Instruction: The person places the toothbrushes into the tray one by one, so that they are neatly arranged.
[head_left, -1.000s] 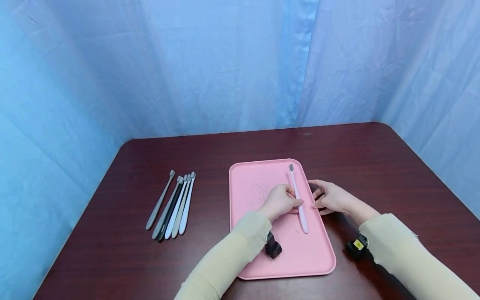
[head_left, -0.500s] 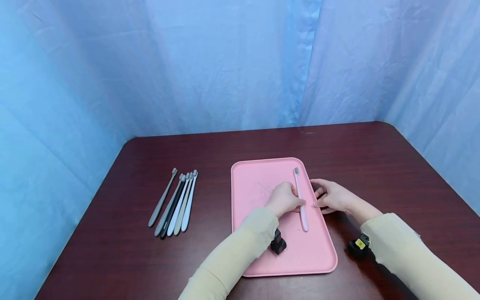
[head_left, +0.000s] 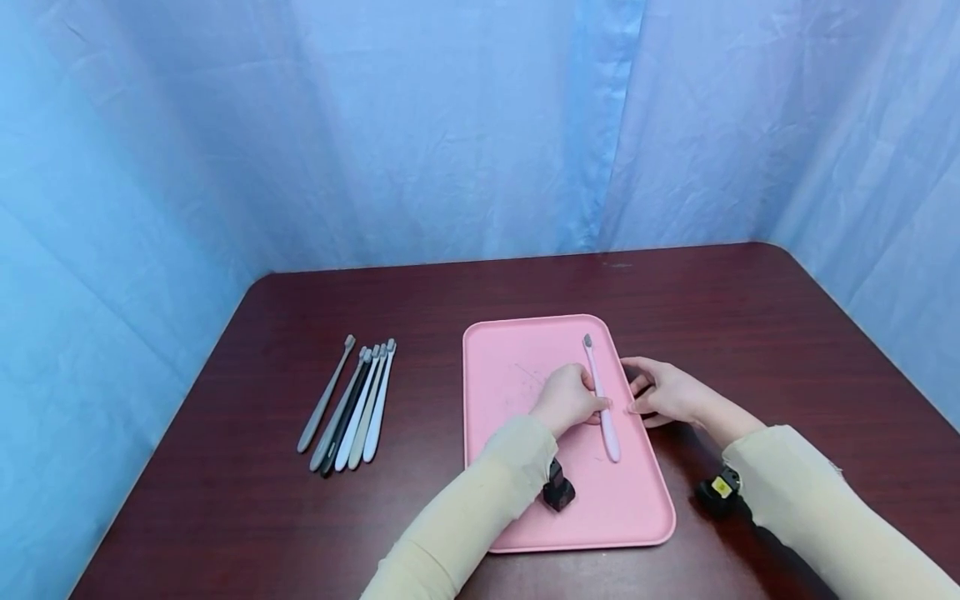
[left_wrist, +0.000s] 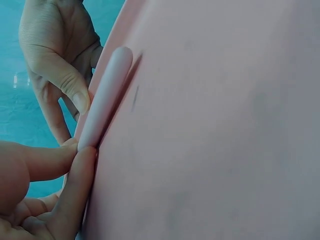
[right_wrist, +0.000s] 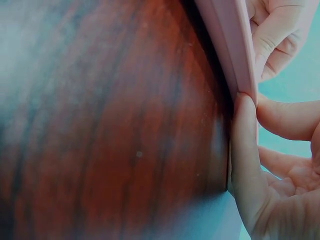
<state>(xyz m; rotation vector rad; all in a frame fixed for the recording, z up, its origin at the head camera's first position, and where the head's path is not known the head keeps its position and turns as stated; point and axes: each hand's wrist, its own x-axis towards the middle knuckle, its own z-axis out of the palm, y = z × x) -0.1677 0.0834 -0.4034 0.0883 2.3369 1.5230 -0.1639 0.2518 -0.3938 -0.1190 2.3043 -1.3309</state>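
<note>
A pale pink-lilac toothbrush (head_left: 609, 437) lies lengthwise on the right side of a pink tray (head_left: 577, 517), its bristle head toward the far end. My left hand (head_left: 566, 398) is over the tray and pinches the brush handle between thumb and finger, close to the tray's right rim. In the left wrist view the rounded handle end (left_wrist: 107, 97) sticks out past the pinching fingertips. My right hand (head_left: 667, 396) grips the tray's right rim; the right wrist view has its thumb and a finger (right_wrist: 246, 150) on either side of the rim (right_wrist: 245, 55).
To the left of the tray, several toothbrushes (head_left: 367, 408) in grey, black, white and beige lie side by side on the dark wooden table (head_left: 420, 517). One grey toothbrush (head_left: 324, 400) lies slightly apart from them. Blue curtains (head_left: 450, 133) hang behind and at the sides.
The pinched toothbrush has turned slightly: its bristle head swung right toward the rim, then back a little to the left. My right hand stays on the rim. The head view shifted slightly.
</note>
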